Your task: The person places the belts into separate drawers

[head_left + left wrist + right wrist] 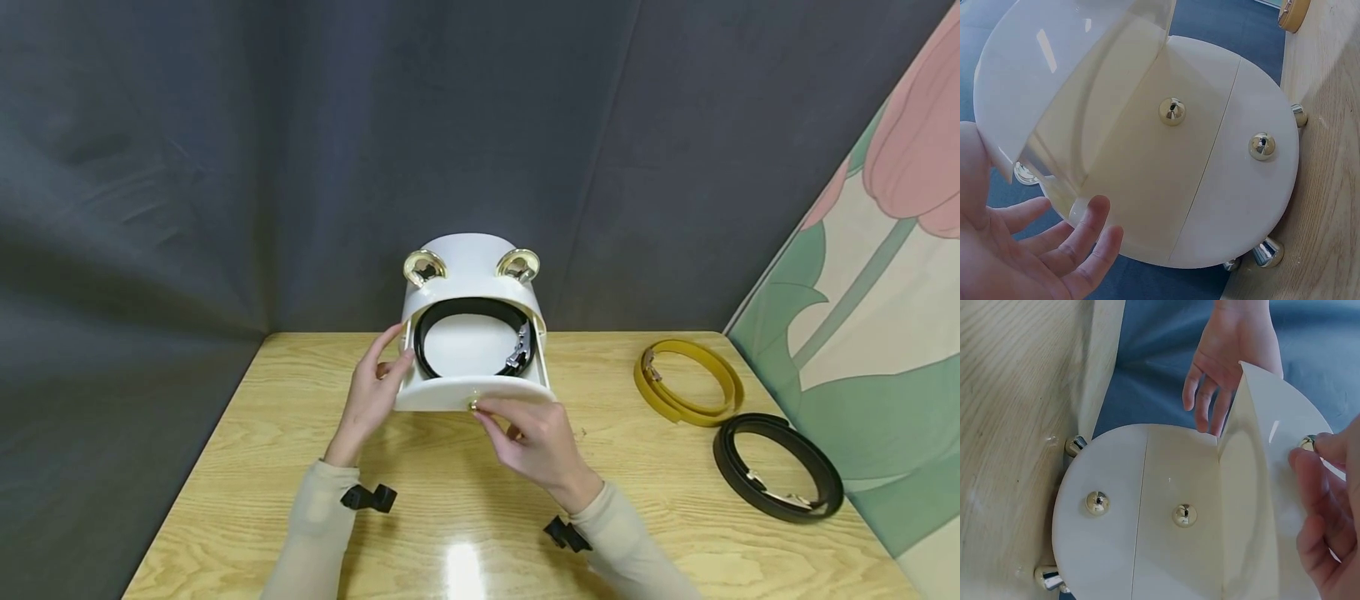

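A white rounded box [471, 258] with gold ear-like feet stands on the table, its top drawer [435, 395] pulled out. Inside the drawer lies a coiled black belt [474, 307] with a silver buckle. My right hand [536, 442] pinches the small gold knob [1307, 443] on the drawer front between thumb and forefinger. At the drawer's left side is my left hand [371, 387], its fingers extended along the edge. Two closed lower drawers, each with a gold knob [1172, 111], show below the open one in the left wrist view.
A coiled yellow belt [652, 396] and another coiled black belt [813, 471] lie at the right of the wooden table [285, 417]. A dark curtain [315, 167] hangs behind, and a flower-patterned cloth [885, 333] borders the right edge.
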Motion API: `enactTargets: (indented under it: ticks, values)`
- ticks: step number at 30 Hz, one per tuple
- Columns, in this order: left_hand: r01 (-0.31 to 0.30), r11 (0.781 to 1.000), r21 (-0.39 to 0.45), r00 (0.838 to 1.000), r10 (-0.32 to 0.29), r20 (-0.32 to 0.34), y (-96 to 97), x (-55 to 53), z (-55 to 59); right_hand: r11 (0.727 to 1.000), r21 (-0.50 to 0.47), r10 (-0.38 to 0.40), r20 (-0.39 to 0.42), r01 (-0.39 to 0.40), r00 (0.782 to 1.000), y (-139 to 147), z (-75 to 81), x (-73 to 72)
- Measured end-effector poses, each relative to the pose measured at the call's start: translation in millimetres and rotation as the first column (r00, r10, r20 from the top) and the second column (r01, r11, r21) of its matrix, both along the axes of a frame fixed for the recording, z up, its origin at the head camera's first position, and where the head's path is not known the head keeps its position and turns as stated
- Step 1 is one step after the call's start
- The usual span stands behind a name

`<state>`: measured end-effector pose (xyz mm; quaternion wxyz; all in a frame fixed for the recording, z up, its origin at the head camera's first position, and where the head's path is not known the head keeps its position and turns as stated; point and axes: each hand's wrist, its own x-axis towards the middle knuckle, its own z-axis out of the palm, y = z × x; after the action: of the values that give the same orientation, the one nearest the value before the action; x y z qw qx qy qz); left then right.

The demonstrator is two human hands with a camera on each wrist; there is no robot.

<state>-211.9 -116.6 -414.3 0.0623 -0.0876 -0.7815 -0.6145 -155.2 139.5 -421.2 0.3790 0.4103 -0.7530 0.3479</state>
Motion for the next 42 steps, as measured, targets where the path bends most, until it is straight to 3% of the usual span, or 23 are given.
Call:
enactTargets:
  ticks: [13,30,42]
  values:
    - [0.003,1.000,0.006,1.000,-0.003,0.027,-2.5,0.5,1.9,0.996,-0.059,-0.072,-0.026,0.071,0.997,-5.8,-5.2,-3.1]
    - [0.007,1.000,0.019,1.000,-0.008,0.023,-2.3,0.6,2.7,0.985,-0.096,-0.144,-0.003,0.143,0.990,-11.9,-5.3,-6.0]
    - [0.025,0.999,0.037,0.999,-0.027,0.039,-3.4,-0.7,2.5,0.978,-0.163,-0.129,0.037,0.133,0.991,-14.4,-7.3,-13.1]
